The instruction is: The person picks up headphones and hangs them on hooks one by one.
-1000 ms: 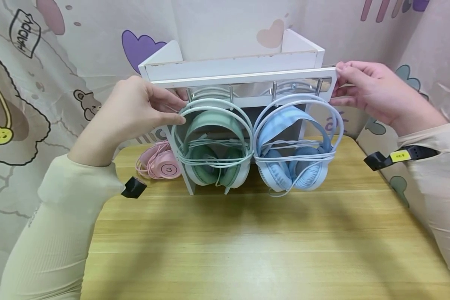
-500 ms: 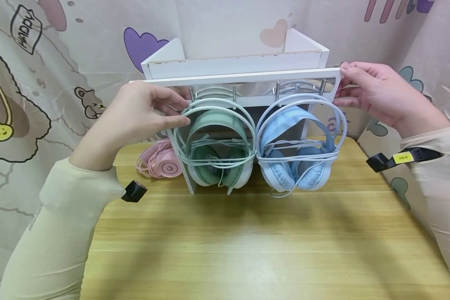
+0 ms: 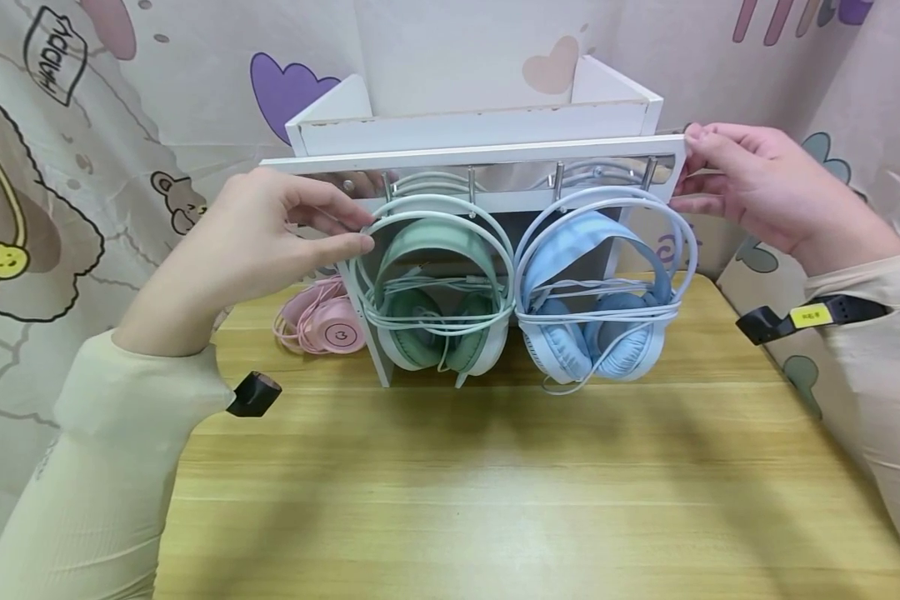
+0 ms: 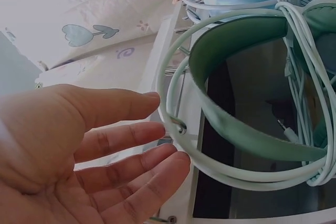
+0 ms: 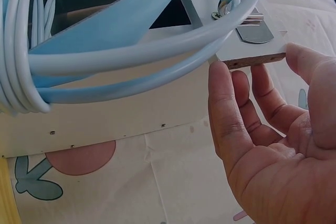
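Note:
A white stand [image 3: 480, 133] carries a front hook rail [image 3: 450, 158] with several metal hooks. Green headphones [image 3: 438, 300] hang at the left and blue headphones [image 3: 603, 300] at the right, both with cords wound round them. My left hand [image 3: 277, 225] is beside the green pair's headband, its fingers apart and loosely bent; in the left wrist view nothing lies between thumb and fingers, and whether the tips touch the band I cannot tell. My right hand [image 3: 757, 187] pinches the rail's right end; the right wrist view shows thumb and fingers [image 5: 228, 108] at opposite edges.
Pink headphones [image 3: 326, 321] lie on the wooden table [image 3: 465, 500] left of the stand. Printed curtains [image 3: 450, 42] hang close behind and at both sides. The stand has an upper tray with raised side walls [image 3: 615, 83].
My left hand has drawn slightly left, uncovering more of the rail's left end. My right hand keeps its place at the rail's right end. Both headphones still hang there.

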Tool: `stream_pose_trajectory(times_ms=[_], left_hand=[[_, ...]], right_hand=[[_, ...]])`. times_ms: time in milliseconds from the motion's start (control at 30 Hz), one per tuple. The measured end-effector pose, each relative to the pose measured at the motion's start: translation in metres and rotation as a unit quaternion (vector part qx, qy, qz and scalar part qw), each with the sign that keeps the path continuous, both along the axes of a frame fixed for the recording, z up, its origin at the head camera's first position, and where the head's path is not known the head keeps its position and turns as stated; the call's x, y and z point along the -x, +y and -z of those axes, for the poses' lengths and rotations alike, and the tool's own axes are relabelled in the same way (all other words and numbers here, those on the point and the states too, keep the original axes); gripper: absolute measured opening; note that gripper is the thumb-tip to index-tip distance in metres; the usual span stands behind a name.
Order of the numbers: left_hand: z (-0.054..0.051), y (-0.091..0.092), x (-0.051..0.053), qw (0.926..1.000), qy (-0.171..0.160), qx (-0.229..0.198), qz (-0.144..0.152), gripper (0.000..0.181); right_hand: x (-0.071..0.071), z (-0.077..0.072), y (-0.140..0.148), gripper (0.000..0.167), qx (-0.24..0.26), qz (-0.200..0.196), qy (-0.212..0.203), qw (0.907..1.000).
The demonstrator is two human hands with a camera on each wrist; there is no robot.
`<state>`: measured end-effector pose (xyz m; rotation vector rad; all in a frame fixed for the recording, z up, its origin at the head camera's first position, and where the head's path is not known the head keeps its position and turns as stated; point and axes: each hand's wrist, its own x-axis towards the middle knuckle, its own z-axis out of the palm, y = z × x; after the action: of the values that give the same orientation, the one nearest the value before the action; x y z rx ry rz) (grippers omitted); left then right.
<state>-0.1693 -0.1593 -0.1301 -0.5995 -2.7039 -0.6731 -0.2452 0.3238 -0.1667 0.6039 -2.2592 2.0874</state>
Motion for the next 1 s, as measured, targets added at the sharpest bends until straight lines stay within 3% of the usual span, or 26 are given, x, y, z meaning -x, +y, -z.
stream_pose_trajectory(times_ms=[333,600,1000], left_hand=[[0.001,-0.019,-0.009,0.9995,0.000,-0.012,-0.029,0.022],[0.004,-0.043,-0.015,0.9968,-0.032,-0.019,-0.071,0.026],[0.019,-0.079,-0.003,0.9922,-0.056,-0.017,-0.110,0.036]], right_hand=[[-0.001,-0.001,0.000,0.027,-0.019,0.012,0.001,0.9998],[-0.001,0.000,0.001,0.029,-0.015,0.005,0.004,0.9999],[-0.001,-0.001,0.000,0.028,0.000,0.003,-0.002,1.0000]])
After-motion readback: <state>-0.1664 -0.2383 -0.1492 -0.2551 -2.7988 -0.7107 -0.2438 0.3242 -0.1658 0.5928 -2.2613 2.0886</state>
